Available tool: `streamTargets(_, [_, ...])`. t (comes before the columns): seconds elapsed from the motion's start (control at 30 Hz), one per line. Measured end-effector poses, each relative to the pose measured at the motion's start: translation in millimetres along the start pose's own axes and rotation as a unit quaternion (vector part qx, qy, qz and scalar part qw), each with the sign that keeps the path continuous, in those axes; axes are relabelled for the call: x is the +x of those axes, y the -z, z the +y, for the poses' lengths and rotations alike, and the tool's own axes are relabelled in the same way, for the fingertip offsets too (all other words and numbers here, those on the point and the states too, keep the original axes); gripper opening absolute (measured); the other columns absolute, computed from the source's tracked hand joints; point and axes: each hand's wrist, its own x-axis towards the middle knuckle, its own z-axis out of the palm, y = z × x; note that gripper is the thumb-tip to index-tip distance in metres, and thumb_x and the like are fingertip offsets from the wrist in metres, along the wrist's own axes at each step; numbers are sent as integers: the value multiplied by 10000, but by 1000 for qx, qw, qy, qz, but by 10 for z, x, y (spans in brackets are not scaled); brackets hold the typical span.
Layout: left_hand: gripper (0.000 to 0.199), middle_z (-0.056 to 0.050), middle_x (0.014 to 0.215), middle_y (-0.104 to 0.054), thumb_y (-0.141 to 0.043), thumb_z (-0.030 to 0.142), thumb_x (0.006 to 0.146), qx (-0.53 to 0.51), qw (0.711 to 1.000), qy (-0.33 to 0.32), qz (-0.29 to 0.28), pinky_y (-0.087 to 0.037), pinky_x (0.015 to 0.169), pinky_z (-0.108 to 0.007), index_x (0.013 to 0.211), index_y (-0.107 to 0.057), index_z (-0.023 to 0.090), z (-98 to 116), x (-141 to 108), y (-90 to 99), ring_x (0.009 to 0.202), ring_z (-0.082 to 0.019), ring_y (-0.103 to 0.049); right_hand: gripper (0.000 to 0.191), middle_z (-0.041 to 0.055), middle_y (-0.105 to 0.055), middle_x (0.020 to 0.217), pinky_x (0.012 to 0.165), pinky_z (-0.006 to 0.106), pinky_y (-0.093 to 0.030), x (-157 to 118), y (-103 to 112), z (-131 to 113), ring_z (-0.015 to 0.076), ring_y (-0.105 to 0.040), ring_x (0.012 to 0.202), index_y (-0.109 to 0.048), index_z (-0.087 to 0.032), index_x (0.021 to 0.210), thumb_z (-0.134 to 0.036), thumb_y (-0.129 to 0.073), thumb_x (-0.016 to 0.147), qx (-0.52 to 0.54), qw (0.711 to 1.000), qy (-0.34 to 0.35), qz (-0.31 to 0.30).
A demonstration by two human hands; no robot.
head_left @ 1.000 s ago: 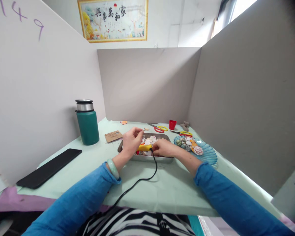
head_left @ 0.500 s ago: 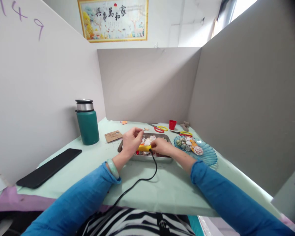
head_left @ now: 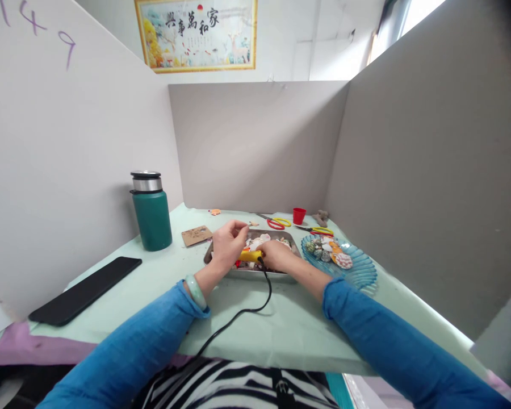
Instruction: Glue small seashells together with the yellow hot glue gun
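Note:
My left hand is over the left part of a metal tray, its thumb and fingers drawn together in a pinch. Whatever lies between those fingertips is hidden. A yellow-handled tool with a black cord lies crosswise between my hands; its left end is hidden behind my left hand. My right hand is low over the tray, closed, its fingertips beside the corded end of the tool. I cannot tell whether it grips the handle. White shells and other small pieces fill the tray.
To the right stands a blue glass plate with shells. Behind are scissors, another pair of scissors and a red cup. A green bottle, black phone-like slab and brown card are left. Grey panels surround the table.
My right hand has shifted left, closer to the corded end of the yellow tool, uncovering more of the tray's right side. My left hand and the tool look nearly still.

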Motion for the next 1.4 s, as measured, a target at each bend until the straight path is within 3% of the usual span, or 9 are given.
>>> streamTargets(0.13, [145, -2, 634, -635, -569, 306, 770, 2, 1000, 2, 1, -443, 526, -214, 781, -628, 175, 3, -1, -2, 537, -115, -591, 270, 23, -711, 916, 645, 216, -393, 7, 58, 105, 163, -630, 826, -715, -258, 964, -209, -566, 744, 10, 998, 6, 60])
streamTargets(0.3, [156, -2, 642, -638, -568, 323, 778, 6, 1000, -2, -4, -444, 523, -214, 780, -622, 176, -16, 0, -3, 537, -114, -593, 202, 5, -706, 798, 590, 207, -384, -95, 180, 235, 149, -625, 708, -719, -243, 867, -314, -645, 694, 17, 996, 58, -66])
streamTargets(0.4, [155, -3, 659, -648, -566, 323, 781, 3, 1000, -5, -8, -446, 525, -214, 788, -622, 179, -27, -1, -1, 540, -114, -598, 247, 11, -707, 888, 593, 215, -375, -123, 180, 215, 174, -622, 788, -720, -261, 891, -319, -682, 654, -23, 996, 75, -46])
streamTargets(0.57, [142, 1, 638, -641, -565, 311, 776, 0, 1000, -4, -7, -444, 520, -213, 782, -625, 182, -21, -4, -6, 544, -119, -604, 171, 42, -708, 848, 604, 229, -376, -70, 120, 198, 183, -621, 787, -732, -217, 827, -253, -608, 715, -41, 999, 10, -1])
streamTargets(0.77, [148, -3, 653, -647, -569, 316, 772, -2, 1000, -6, -4, -442, 513, -210, 778, -628, 180, -4, -5, -4, 545, -116, -600, 206, -4, -697, 808, 566, 195, -376, -89, 115, 246, 136, -597, 704, -722, -236, 888, -273, -624, 711, 50, 989, 111, -90])
streamTargets(0.97, [144, -1, 646, -645, -569, 312, 773, -1, 1000, -3, -7, -445, 521, -212, 782, -626, 181, -2, -6, 1, 542, -116, -600, 158, 13, -690, 741, 565, 201, -366, -6, 48, 231, 139, -603, 682, -723, -196, 820, -198, -617, 703, 18, 998, 52, -9])
streamTargets(1.1, [148, 1, 629, -639, -565, 315, 774, 0, 1000, -3, -5, -440, 510, -210, 779, -629, 182, -10, -7, -7, 535, -117, -599, 173, 16, -699, 788, 601, 191, -389, -34, 175, 304, 119, -608, 679, -714, -181, 861, -185, -579, 754, 59, 997, 25, 42])
streamTargets(1.23, [147, 0, 636, -642, -563, 316, 777, 1, 1000, -8, -5, -442, 511, -212, 783, -627, 183, -17, -6, -7, 532, -116, -597, 164, 11, -700, 774, 582, 204, -387, -159, 312, 289, 146, -609, 695, -730, -210, 826, -282, -660, 697, 27, 993, 78, -81])
streamTargets(1.4, [143, -2, 648, -648, -565, 313, 777, 4, 1000, -5, -6, -446, 518, -212, 780, -625, 183, -11, -2, -2, 536, -116, -601, 159, 7, -712, 806, 586, 217, -377, -163, 225, 214, 165, -622, 738, -730, -238, 796, -204, -632, 676, -40, 993, 91, -71])
